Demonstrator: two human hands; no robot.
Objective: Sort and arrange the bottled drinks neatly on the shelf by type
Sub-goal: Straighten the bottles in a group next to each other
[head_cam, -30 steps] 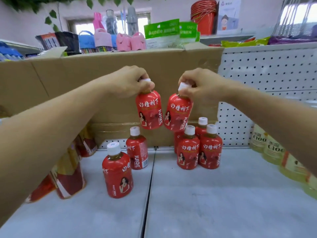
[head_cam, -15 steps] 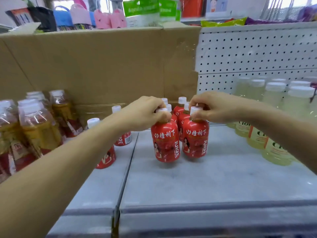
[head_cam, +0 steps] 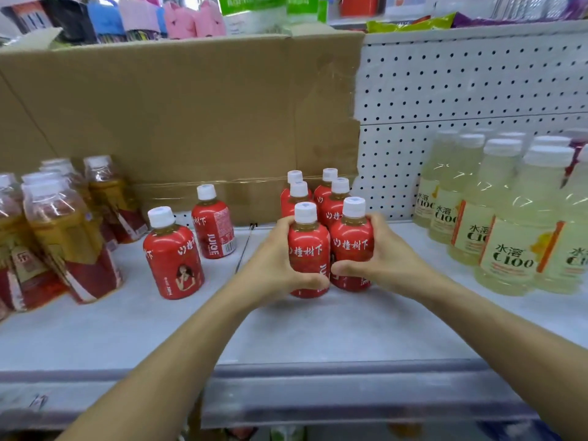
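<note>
Sorting part done: left hand (head_cam: 280,262) curls round one red bottle (head_cam: 309,249), right hand (head_cam: 386,256) round its neighbour (head_cam: 351,241), both standing on the shelf (head_cam: 318,332) fronting the red group (head_cam: 338,200); two stray red bottles (head_cam: 173,259) apparently await grouping.

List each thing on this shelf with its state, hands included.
left front red bottle, upright, capped, gripped by left hand
right front red bottle, upright, capped, gripped by right hand
four red bottles behind, upright, capped, two rows
two loose red bottles, standing apart at left, capped
C100 bottles, upright, capped, grouped at right
tea bottles, capped, packed at left
</note>
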